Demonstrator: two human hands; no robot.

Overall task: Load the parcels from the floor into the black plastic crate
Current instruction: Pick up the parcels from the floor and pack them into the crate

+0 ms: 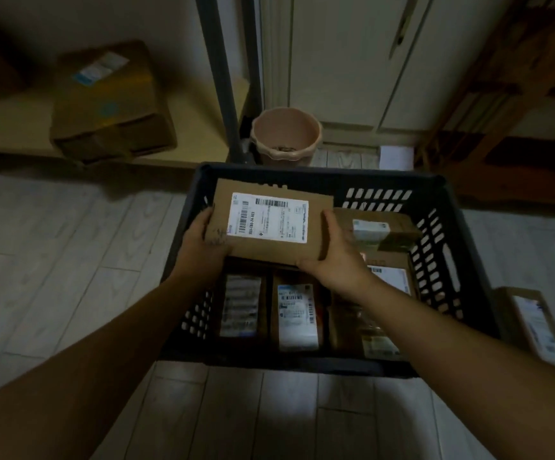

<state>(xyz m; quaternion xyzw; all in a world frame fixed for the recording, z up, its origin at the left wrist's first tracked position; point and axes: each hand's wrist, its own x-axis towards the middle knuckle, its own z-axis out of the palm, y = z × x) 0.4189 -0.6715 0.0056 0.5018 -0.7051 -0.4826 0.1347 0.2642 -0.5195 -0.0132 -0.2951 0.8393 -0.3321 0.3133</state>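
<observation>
While left hand (204, 241), right hand (335, 258) grip parcel (269, 224) | over black crate (369, 178)

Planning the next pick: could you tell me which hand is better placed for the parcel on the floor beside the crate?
Likely right: the floor parcel lies beside the crate's right wall, nearer the right hand; the left hand would cross the crate.

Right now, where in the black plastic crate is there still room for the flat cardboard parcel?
Crowded: near row and right side of the black plastic crate, full of labelled parcels. Possibly free: the far-left corner under the flat cardboard parcel, mostly hidden.
</observation>
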